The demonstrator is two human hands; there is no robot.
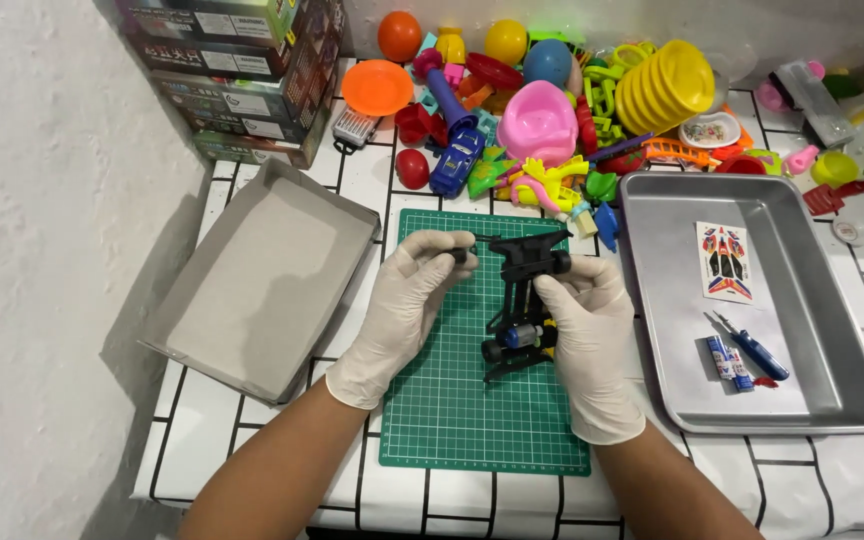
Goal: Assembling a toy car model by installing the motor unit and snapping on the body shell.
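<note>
Two gloved hands hold a black toy car chassis (522, 300) above a green cutting mat (452, 420). The chassis's long axis runs away from the person, its wider end at the far end, toward the toys. The right hand (592, 340) has its fingers clamped around the chassis's side, thumb up near the far axle. The left hand (407, 300) has thumb and fingertips pinched together on a small black wheel (459, 256) just beside that axle. Beyond the left fingers, dark rectangular boxes (242, 70) with pale labels are stacked. Right of the right fingers, a metal tray (852, 400) holds a red-and-blue sticker sheet (723, 262), a blue screwdriver (752, 348) and batteries (727, 362).
</note>
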